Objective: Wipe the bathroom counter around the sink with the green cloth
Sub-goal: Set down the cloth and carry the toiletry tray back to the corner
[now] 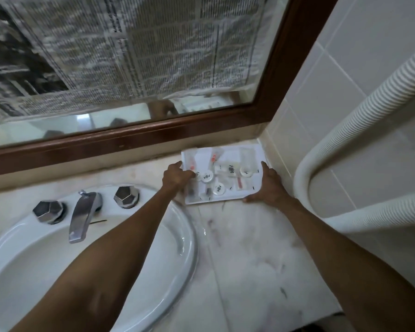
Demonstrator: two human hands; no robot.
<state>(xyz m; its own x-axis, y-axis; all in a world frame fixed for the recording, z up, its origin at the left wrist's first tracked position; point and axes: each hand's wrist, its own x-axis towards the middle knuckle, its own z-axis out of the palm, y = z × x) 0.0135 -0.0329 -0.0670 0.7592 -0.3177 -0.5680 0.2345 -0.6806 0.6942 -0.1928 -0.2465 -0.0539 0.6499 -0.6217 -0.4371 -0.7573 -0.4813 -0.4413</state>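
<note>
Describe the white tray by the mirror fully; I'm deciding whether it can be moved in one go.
The white tray is shallow and rectangular, plastic by its look, lying flat in the counter's back right corner below the mirror frame. It holds small white round-capped containers and clear sachets, some with red marks. The left hand grips its left edge, and the right hand its right edge.

You see 1 dim, cool-toned view, evenly lit without hard shadows. Faint glare streaks the sink [185,245] rim. Wide-angle distortion bends the mirror frame [153,137]; the newspaper [130,49] print smears with blur.
</note>
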